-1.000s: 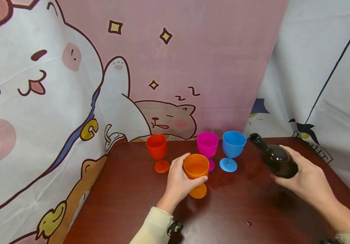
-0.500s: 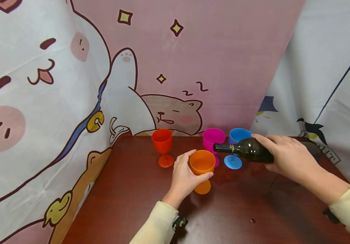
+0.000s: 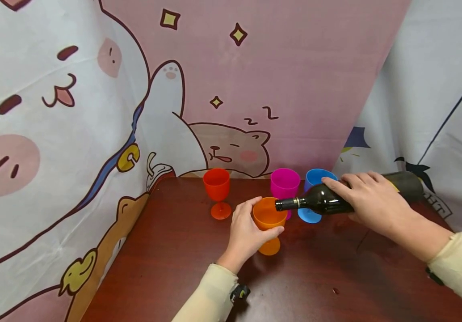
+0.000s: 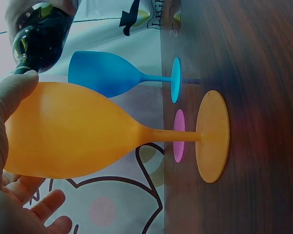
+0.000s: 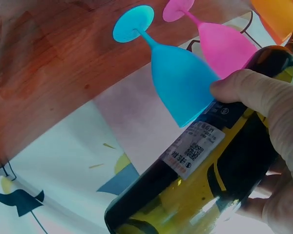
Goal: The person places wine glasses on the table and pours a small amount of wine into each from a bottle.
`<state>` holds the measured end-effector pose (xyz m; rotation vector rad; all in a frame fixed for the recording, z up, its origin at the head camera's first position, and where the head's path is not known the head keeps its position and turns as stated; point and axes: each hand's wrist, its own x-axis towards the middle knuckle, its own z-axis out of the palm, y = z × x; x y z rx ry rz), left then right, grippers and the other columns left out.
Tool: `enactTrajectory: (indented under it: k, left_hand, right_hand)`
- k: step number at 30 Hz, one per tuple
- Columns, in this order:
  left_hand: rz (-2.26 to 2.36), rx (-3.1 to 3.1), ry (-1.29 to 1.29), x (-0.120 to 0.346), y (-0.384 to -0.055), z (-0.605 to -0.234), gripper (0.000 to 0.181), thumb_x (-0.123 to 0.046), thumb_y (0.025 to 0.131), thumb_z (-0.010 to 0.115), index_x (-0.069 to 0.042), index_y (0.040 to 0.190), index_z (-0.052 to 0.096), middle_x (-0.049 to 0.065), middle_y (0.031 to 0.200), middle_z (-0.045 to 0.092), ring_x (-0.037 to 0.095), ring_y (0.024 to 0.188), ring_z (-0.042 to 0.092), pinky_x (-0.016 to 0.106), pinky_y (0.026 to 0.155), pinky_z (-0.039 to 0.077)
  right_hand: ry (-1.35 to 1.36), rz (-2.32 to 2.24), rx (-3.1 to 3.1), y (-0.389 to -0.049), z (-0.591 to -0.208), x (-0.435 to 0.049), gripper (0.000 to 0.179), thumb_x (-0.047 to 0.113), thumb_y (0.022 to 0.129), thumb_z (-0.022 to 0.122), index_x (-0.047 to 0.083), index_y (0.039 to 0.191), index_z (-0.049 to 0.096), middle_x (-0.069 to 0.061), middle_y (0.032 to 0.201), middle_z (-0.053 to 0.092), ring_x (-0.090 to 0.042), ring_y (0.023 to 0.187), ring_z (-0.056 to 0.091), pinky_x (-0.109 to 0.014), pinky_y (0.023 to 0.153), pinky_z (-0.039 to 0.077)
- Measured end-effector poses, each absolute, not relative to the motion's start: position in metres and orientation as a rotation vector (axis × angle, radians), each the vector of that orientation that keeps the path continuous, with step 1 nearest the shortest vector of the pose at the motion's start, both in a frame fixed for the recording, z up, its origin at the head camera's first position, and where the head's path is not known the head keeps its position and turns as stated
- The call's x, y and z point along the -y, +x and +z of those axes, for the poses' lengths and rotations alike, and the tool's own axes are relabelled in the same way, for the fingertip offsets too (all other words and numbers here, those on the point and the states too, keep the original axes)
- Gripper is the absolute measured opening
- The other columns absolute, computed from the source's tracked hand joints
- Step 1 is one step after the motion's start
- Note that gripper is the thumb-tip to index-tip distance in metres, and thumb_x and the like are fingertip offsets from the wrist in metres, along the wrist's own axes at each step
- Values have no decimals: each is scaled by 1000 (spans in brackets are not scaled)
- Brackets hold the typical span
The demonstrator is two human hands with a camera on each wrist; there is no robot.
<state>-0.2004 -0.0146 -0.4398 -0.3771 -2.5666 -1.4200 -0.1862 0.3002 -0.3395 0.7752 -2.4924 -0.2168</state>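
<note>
An orange goblet (image 3: 270, 220) stands near the middle of the table, its bowl gripped by my left hand (image 3: 245, 237) between thumb and fingers. My right hand (image 3: 380, 203) holds a dark wine bottle (image 3: 329, 200) round its body, almost level with the neck pointing left. The bottle's mouth overlaps the goblet's rim in the head view. No stream of liquid shows. The right wrist view has a printed label (image 5: 193, 148) on the bottle and my thumb pressed on the glass. In the left wrist view the goblet (image 4: 78, 129) appears sideways, with its stem and round foot in sight.
Behind the orange goblet stand a red goblet (image 3: 216, 185) to the left, a magenta goblet (image 3: 285, 181) and a blue goblet (image 3: 310, 216), the last two partly hidden by the bottle. A printed cloth (image 3: 303, 89) hangs along the back of the brown table (image 3: 174, 255).
The right hand has brought the bottle left and tipped it from slanted to nearly level, its mouth now at the orange goblet's rim. The left hand keeps its grip; the head view has shifted slightly.
</note>
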Motion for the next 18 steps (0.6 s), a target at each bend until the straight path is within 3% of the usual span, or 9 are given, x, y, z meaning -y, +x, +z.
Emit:
enactTrajectory:
  k: [18]
  left_hand:
    - [-1423,2558,-381,15,-200,-439,87,-48,76,96,-26,150,56,-3,138,65,19,129,54,49,105,51]
  right_hand:
    - [819,-269,2438,-184,-332,-297,100,19,57,103,14,146,57,-18,108,71,-40,101,70,-60,88,56]
